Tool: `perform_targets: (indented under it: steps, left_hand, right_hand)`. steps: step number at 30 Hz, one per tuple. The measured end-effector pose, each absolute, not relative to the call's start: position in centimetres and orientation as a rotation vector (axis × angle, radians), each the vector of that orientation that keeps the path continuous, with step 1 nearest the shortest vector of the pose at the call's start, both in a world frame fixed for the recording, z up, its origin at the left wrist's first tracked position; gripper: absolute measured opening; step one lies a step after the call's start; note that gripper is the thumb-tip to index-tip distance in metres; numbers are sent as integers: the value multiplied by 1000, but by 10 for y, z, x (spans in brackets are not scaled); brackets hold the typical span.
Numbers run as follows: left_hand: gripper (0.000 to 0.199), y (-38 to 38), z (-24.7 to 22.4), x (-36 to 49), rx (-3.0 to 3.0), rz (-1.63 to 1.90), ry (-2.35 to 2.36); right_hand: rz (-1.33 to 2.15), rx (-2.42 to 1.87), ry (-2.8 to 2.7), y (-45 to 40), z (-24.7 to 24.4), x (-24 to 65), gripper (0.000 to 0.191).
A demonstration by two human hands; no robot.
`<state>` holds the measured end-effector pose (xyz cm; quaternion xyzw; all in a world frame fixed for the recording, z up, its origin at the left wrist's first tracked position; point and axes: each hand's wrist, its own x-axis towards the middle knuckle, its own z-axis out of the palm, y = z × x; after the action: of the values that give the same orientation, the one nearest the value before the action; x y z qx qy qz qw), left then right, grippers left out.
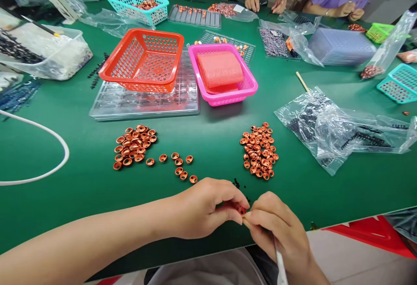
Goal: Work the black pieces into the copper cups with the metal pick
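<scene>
Near the table's front edge, my left hand (211, 209) pinches a small copper-coloured cap (241, 210) with a hole between thumb and fingertips. Close against it, my right hand (280, 228) is closed around a slim white stick-like tool (280, 263), whose lower end sticks out below the palm. The tool's working end is hidden by the fingers. Just beyond the fingertips lie tiny black pieces (237, 183). Similar caps form a left pile (133, 146) and a right pile (259, 150), with several loose caps (179, 162) between.
Behind the piles, a red basket (143, 84) rests on clear plastic trays (146, 107). Beside it stands a pink basket (224, 98) with red foam. Plastic bags (322, 133) with black parts lie right; a white cable (65, 146) curves at left. A co-worker's hands (252, 0) are across the table.
</scene>
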<state>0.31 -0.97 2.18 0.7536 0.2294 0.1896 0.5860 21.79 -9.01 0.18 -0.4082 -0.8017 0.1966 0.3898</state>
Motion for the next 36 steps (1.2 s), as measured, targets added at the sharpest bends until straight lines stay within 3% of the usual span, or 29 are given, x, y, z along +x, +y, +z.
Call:
perform_targets:
  steps: [3,10,16,23,31,36]
  left_hand:
    - [7,-6,27,2,1549,380,601]
    - [9,-6,26,2,1481,363,619]
    - [12,7,31,-12,2095,209,887]
    - [26,17,45,-36,2477,-175,1126]
    - [10,24,54,-32,2603,-158,1162]
    - [13,23,50,5,2584,20,995]
  right_hand:
    - [614,-1086,-1768,-94,1,223,30]
    - [547,-1200,-1329,-100,-12,222,18]
    - [507,-1292,-1244,-103,-15,216,10]
    - [597,-1221,-1367,-103,-20,221,23]
    - [648,-1206,-1417,-105,-20,223,31]
    - [631,-1250,-1401,-105,-21,223,27]
